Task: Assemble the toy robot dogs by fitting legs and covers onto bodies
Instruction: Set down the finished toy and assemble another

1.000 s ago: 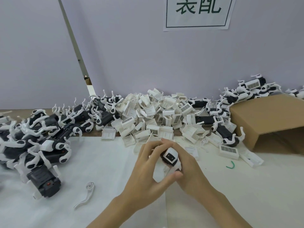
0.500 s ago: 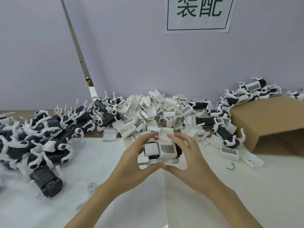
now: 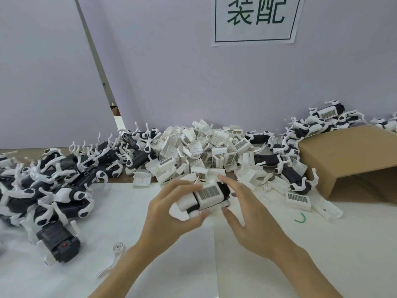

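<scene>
I hold a toy robot dog (image 3: pixel 209 193) above the white table, a black body with a white barcode-patterned cover on top. My left hand (image 3: pixel 171 211) grips its left end, fingers over the top and thumb underneath. My right hand (image 3: pixel 247 211) pinches the right end between its stretched fingers and its thumb. A heap of loose white covers (image 3: pixel 193 149) lies just behind. Black bodies with white legs (image 3: pixel 53 186) are piled at the left.
A black body (image 3: pixel 58 244) lies at the near left, with a loose white leg (image 3: pixel 113 261) beside it. An open cardboard box (image 3: pixel 343 160) lies on its side at the right, with covered dogs (image 3: pixel 322 117) behind it. A green tie (image 3: pixel 300 218) and a lone cover (image 3: pixel 297 198) lie right of my hands.
The dog was turned in my hands from end-on to lengthwise, so its covered top now faces me. My right hand's fingers have spread out over its right end.
</scene>
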Demonstrator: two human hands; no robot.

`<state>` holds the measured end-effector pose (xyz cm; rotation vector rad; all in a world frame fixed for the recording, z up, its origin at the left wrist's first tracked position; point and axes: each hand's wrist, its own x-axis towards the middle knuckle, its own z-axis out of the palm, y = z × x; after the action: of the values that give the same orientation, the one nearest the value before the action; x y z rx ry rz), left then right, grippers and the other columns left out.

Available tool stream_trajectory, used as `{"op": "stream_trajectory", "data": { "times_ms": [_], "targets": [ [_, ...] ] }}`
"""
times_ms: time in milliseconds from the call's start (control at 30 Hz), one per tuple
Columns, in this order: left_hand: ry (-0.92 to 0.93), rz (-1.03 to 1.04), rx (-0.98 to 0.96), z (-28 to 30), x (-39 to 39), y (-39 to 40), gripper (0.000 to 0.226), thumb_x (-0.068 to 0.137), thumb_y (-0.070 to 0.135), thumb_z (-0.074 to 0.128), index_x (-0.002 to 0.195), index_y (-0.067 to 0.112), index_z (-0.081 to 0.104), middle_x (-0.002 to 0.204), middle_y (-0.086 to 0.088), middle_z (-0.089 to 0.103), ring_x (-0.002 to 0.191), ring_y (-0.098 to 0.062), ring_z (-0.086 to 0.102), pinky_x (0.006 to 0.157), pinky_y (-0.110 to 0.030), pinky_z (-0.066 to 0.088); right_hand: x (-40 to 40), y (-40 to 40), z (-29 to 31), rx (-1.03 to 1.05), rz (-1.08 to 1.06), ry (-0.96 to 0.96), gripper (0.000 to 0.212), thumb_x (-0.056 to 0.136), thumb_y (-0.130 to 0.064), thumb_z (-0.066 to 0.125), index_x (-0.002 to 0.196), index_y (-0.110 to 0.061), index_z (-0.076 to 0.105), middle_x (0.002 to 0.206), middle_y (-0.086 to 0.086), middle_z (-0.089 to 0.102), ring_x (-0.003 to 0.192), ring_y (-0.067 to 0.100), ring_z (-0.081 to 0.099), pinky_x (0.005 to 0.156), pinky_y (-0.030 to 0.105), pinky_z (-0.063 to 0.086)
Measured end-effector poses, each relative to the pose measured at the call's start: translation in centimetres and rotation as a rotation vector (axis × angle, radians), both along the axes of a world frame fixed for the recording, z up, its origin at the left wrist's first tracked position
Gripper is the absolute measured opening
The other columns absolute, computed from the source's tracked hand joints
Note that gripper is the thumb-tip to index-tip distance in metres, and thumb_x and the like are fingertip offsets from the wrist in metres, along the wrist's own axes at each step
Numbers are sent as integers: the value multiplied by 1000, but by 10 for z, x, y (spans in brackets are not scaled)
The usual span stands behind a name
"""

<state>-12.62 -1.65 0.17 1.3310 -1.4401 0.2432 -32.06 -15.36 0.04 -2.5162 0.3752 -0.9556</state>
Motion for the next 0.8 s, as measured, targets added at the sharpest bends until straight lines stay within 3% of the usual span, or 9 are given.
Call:
{"op": "stream_trajectory", "data": {
  "times_ms": [67,133,267,367,467,567,633,733,800],
  "targets": [
    [365,-62,73,3,-6,-1,32,82,37,83,112,29,75,105,6,74,94,-18,72,79,-24,56,4,7,1,-70,11,8,68,102,-32,63,160,-36,27,161,-27,31,150,1,32,119,19,30],
    [570,-129,128,5,-8,-1,28,82,39,80,107,28,75,96,3,75,82,-27,71,70,-23,56,10,13,1,-141,0,11,65,100,-37,67,158,-31,35,160,-23,35,150,2,33,120,23,33],
    [628,-188,179,2,-10,-4,32,78,36,84,103,18,76,92,-5,74,83,-42,70,77,-51,62,14,16,-2,-141,-40,24,57,101,-30,67,153,-28,45,159,-18,39,148,1,35,116,28,40],
    [713,-201,217,4,-7,-4,37,74,40,87,101,17,77,89,-10,75,77,-41,73,70,-39,63,6,11,2,-54,18,109,53,103,-48,58,152,-48,37,161,-27,28,144,-6,35,110,13,37],
    [748,-193,244,3,-1,-3,39,73,42,86,101,17,78,85,-11,74,71,-35,75,69,-33,61,2,6,5,145,109,127,46,103,-46,57,146,-56,41,144,-29,47,130,-4,50,100,10,42],
    [775,-214,289,1,-1,-4,42,76,45,86,104,15,78,86,-13,75,71,-34,75,69,-31,60,2,4,5,251,119,114,41,104,-32,61,140,-50,52,130,-22,60,119,4,59,97,27,51],
    [778,-224,337,-1,-2,-5,38,85,47,86,108,18,78,89,-13,77,74,-33,76,71,-30,60,1,3,8,347,108,158,38,103,-29,63,135,-49,57,115,-19,66,102,9,67,91,34,56],
    [786,-217,359,-3,-6,-8,42,91,54,66,124,29,71,100,-12,80,86,-35,78,77,-37,64,-3,-6,17,528,107,153,31,102,-30,65,131,-42,63,102,-11,73,80,17,76,75,31,62],
    [840,-207,282,-1,-5,-12,50,95,53,53,133,22,63,108,-14,78,94,-33,77,74,-39,65,-3,-24,33,641,36,78,38,98,-37,69,133,-26,64,101,0,76,70,19,77,65,27,60]
  ]
}}
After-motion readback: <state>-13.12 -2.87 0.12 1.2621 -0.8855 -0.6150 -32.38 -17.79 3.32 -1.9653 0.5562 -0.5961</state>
